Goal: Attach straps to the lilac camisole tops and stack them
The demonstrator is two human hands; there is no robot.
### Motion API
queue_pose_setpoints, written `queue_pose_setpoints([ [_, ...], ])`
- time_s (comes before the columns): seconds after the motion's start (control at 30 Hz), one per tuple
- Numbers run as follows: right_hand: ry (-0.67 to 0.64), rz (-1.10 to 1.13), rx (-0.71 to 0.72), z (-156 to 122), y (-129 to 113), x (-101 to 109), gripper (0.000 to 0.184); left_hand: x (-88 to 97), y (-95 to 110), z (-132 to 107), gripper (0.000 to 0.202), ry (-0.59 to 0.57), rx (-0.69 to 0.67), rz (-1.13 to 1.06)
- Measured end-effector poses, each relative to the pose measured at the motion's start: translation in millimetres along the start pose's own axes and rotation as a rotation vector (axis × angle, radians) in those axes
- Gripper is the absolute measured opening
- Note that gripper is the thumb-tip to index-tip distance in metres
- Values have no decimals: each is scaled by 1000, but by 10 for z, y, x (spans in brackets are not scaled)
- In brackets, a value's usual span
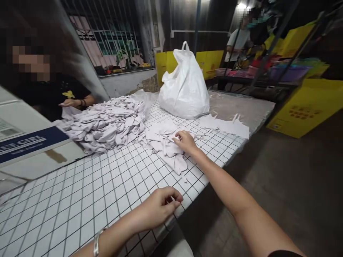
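My right hand (185, 142) reaches over a small heap of pale lilac garments (163, 139), fingers curled and pinching the fabric near the top. A piece with a thin strap hangs down the near side of the heap. My left hand (162, 207) is near the table's front edge, its fingers loosely curved with a gap between thumb and forefinger, and nothing shows in it. To the right of the heap, a flat strapped top (227, 125) lies spread out. A much larger pile of the same cloth (107, 123) sits to the left.
A full white plastic bag (184, 85) stands behind the heap on the checked tablecloth (107, 189). A carton (34, 142) is at left. Across the table, a person's hand (70, 102) holds cloth. Yellow boxes (305, 107) and another person (237, 44) are farther back.
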State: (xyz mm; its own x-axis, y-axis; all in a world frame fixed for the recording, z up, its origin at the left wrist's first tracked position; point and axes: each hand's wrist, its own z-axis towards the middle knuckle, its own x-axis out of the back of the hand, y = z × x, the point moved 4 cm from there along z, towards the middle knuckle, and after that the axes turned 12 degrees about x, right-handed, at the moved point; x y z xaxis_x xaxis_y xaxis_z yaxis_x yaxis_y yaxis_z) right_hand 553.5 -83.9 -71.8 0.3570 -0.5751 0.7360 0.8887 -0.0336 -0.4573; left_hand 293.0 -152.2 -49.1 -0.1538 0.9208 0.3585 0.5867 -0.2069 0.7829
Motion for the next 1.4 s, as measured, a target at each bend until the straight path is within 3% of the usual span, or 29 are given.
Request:
queue_pose_setpoints([
  [0.07, -41, 21, -56, 165, -146, -221, 28, 18, -37, -145, 22, 23, -4, 28],
  [0.17, -79, 58, -219, 370, -91, -310, 16, 232, -199, -360, 22, 108, -3, 8],
  [0.3, 13, 129, -259, 626, -30, -94, 21, 629, -463, -487, 24, 268, 22, -100],
  [0.4, 94, 204, -223, 856, -217, 131, 25, 859, -498, -447, 23, 358, -43, -231],
  [0.5, 161, 267, -158, 1103, -639, 348, 27, 1045, -381, -395, 22, 442, -139, -371],
  [0.6, 194, 445, -66, 1278, -1263, 533, 19, 1218, -181, -428, 28, 617, -261, -475],
  [0.67, 168, 714, -10, 1317, -1740, 620, 17, 1294, -60, -480, 50, 699, -348, -540],
  [0.73, 89, 981, 2, 1282, -2194, 681, 20, 1343, -2, -544, 73, 712, -427, -598],
  [0.77, 31, 1066, -12, 1240, -2388, 704, 20, 1370, -13, -590, 75, 706, -456, -630],
  [0.87, -184, 1225, -55, 1049, -2800, 731, 24, 1489, -232, -842, 34, 663, -467, -769],
  [0.93, -341, 1287, -42, 892, -2951, 686, 37, 1580, -472, -1113, 19, 580, -445, -947],
  [1.0, -459, 1307, -42, 732, -3026, 560, 47, 1630, -682, -1409, 20, 416, -456, -1159],
  [1.1, -528, 1318, -104, 522, -3071, 225, 45, 1598, -885, -1734, 29, 201, -431, -1309],
  [1.13, -542, 1319, -115, 467, -3080, 95, 42, 1577, -943, -1787, 33, 202, -388, -1293],
  [1.2, -569, 1229, -116, 390, -3069, -150, 37, 1575, -1052, -1833, 41, 311, -313, -1221],
  [1.27, -561, 960, -87, 372, -3018, -325, 38, 1643, -1114, -1847, 42, 456, -305, -1150],
  [1.33, -518, 710, 38, 402, -3039, -394, 51, 1757, -1091, -1856, 33, 535, -345, -1062],
  [1.4, -558, 708, 253, 416, -3232, -422, 75, 1871, -986, -1858, 21, 533, -364, -926],
])
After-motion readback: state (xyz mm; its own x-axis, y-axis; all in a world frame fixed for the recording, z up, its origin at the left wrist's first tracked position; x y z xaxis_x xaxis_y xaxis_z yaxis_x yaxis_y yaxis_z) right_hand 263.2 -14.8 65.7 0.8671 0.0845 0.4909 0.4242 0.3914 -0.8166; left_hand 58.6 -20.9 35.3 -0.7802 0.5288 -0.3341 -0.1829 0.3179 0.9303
